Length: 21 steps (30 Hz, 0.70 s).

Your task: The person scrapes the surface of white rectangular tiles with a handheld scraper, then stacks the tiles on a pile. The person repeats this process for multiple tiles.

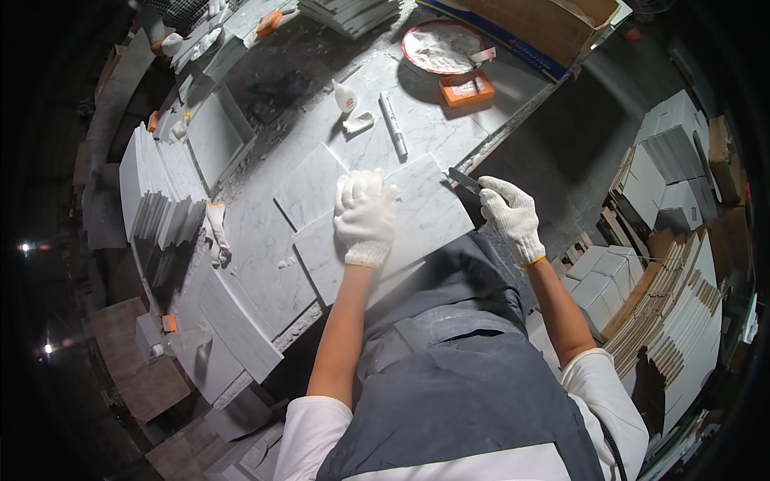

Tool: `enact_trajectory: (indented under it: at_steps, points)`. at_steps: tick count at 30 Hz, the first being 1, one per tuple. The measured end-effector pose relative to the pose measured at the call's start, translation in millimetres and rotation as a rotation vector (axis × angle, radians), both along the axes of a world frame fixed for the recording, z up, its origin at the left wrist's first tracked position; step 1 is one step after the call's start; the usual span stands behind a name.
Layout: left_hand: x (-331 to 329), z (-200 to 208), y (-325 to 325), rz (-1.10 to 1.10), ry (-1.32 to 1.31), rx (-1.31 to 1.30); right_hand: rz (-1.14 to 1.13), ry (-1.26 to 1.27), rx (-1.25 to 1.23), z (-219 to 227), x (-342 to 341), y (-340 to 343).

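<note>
Where the left hand [366, 218] rested: veined tile [433, 200], under its fingers; whether they gripped could not be told.
Tile step: apparently edge work; the next stroke likely called for firm support.
Tile long axis: from lower left of those fingers to upper right.
Dark blade [464, 181]: gripped by fingers of the right hand [511, 215], tip beside the tile's end.
Marker pen [393, 125]: beyond the left fingers.

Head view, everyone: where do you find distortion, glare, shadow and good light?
All in the head view: edges bow toward the blackened rim; two small lights glare at far left; the red-rimmed bowl shadows the worktop; the marble tile under the left hand shows its veining clearly.
</note>
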State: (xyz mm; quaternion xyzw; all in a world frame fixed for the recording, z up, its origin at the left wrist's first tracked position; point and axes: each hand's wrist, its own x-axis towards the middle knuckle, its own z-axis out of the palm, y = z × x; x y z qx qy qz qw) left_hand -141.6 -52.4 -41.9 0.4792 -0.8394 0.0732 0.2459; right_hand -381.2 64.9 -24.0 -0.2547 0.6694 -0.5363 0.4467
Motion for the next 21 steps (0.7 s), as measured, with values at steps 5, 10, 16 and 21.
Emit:
enact_trajectory:
  at_steps: [5,10,16,21]
  points:
    - [0.5,-3.3,-0.5,0.041,-0.053,0.049,-0.020,-0.010,0.007,-2.1,3.4,-1.7]
    - [1.3,-1.1,-1.3,0.028,-0.062,0.063,-0.012,0.007,0.009,-1.5,2.5,-1.7]
    - [0.0,0.9,1.3,0.040,-0.042,0.045,-0.034,0.016,-0.012,-6.8,3.7,-1.4]
    - [1.0,-3.7,0.3,0.040,-0.077,-0.018,-0.038,0.167,-0.149,-6.7,6.7,1.9]
